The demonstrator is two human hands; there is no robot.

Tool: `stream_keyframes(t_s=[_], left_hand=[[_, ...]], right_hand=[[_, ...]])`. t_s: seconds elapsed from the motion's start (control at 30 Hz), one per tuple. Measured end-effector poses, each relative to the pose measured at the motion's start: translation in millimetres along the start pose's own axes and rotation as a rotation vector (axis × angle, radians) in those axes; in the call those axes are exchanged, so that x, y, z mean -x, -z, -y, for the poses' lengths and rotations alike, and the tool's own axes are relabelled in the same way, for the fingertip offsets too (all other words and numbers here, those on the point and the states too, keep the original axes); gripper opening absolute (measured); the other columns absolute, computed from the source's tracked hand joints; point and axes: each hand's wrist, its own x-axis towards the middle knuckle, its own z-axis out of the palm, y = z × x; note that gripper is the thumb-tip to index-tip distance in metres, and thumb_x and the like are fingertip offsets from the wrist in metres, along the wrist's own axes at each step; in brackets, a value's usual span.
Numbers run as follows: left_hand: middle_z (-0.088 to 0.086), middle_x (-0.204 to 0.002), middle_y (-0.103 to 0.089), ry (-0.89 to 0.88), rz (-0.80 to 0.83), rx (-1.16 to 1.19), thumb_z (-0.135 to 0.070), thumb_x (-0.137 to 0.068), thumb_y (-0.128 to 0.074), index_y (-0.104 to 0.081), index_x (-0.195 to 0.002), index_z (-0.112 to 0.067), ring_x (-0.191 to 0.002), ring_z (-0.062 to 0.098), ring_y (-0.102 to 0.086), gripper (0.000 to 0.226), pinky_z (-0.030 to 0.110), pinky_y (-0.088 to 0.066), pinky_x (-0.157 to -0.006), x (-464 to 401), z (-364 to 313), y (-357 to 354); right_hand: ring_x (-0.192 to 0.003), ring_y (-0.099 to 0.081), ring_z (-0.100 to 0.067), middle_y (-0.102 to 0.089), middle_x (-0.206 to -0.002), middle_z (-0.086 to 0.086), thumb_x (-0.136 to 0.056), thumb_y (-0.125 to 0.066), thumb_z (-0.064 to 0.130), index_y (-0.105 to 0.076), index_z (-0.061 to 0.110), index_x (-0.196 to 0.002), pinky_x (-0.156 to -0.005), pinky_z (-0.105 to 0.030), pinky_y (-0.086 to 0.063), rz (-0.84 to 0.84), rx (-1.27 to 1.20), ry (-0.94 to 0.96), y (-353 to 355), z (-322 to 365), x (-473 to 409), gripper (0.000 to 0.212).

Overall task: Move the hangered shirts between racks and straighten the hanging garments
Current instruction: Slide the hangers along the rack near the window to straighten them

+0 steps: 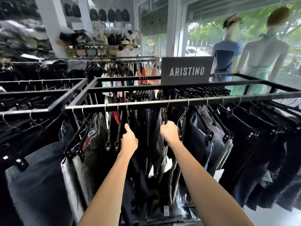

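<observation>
Dark garments (156, 144) hang mid-rail on the rack (162, 104), long axis vertical, between both hands. Right hand (169, 132) grips a hanger (166, 116); left hand (129, 141) pinches fabric, equally near.

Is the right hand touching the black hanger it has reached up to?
Touching. The head view shows the right hand with its fingers curled round the black hanger just below the rail, no gap visible.

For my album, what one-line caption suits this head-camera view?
Both hands, left and right, grip hangers under the rack rail.
</observation>
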Motion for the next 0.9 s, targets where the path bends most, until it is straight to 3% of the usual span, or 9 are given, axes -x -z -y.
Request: stream_keyframes(t_s=[0.1, 0.2, 0.37, 0.5, 0.63, 0.9], left_hand=[[0.025, -0.12, -0.059, 0.0, -0.007, 0.016, 0.005, -0.097, -0.042, 0.006, -0.156, -0.007, -0.087, 0.025, -0.047, 0.077, 0.029, -0.038, -0.077, 1.5, -1.5, -1.9], [0.025, -0.123, -0.058, 0.025, -0.017, 0.022, 0.006, -0.096, -0.043, 0.006, -0.157, -0.008, -0.098, 0.033, -0.055, 0.079, 0.03, -0.038, -0.077, 1.0, -5.6, -4.8], [0.024, -0.126, -0.056, 0.069, -0.012, 0.009, 0.005, -0.096, -0.042, 0.005, -0.157, -0.01, -0.1, 0.031, -0.052, 0.078, 0.031, -0.037, -0.078, 1.2, -12.7, -8.2], [0.024, -0.129, -0.056, 0.067, -0.019, 0.01, 0.006, -0.094, -0.041, -0.001, -0.157, -0.008, -0.122, 0.04, -0.051, 0.076, 0.034, -0.042, -0.085, 0.0, -22.5, -15.3], [0.026, -0.128, -0.056, 0.007, -0.024, 0.005, 0.005, -0.093, -0.042, -0.008, -0.155, -0.003, -0.121, 0.043, -0.051, 0.071, 0.042, -0.047, -0.091, 10.2, -45.1, -25.8], [0.027, -0.125, -0.057, -0.057, -0.025, -0.075, 0.002, -0.092, -0.045, -0.004, -0.154, 0.001, -0.116, 0.043, -0.056, 0.075, 0.047, -0.05, -0.096, 8.4, -77.4, -39.9]], right_hand=[[-0.117, -0.058, -0.037, -0.062, -0.128, -0.023, -0.101, -0.043, 0.008, -0.059, -0.003, -0.124, -0.077, -0.026, -0.034, -0.011, 0.058, -0.037, 6.8, -9.0, -3.3, 0.03], [-0.125, -0.055, -0.04, -0.059, -0.134, -0.025, -0.103, -0.042, 0.011, -0.053, -0.002, -0.13, -0.086, -0.032, -0.04, 0.005, 0.123, -0.04, 11.1, -13.1, -8.9, 0.032], [-0.123, -0.057, -0.039, -0.062, -0.131, -0.023, -0.103, -0.044, 0.015, -0.057, 0.001, -0.127, -0.087, -0.032, -0.04, 0.087, 0.17, -0.006, 13.4, -21.6, -23.0, 0.03], [-0.12, -0.058, -0.038, -0.062, -0.129, -0.022, -0.101, -0.043, 0.011, -0.058, 0.0, -0.127, -0.082, -0.026, -0.038, 0.162, 0.136, 0.007, 9.4, -24.9, -27.5, 0.031], [-0.12, -0.058, -0.04, -0.062, -0.13, -0.024, -0.097, -0.041, 0.008, -0.056, 0.001, -0.128, -0.094, -0.036, -0.046, 0.168, 0.131, 0.021, 5.5, -27.3, -29.2, 0.035], [-0.12, -0.057, -0.04, -0.059, -0.132, -0.023, -0.098, -0.041, 0.006, -0.054, 0.002, -0.13, -0.08, -0.03, -0.036, 0.207, 0.144, 0.037, 5.9, -34.0, -38.2, 0.035]])
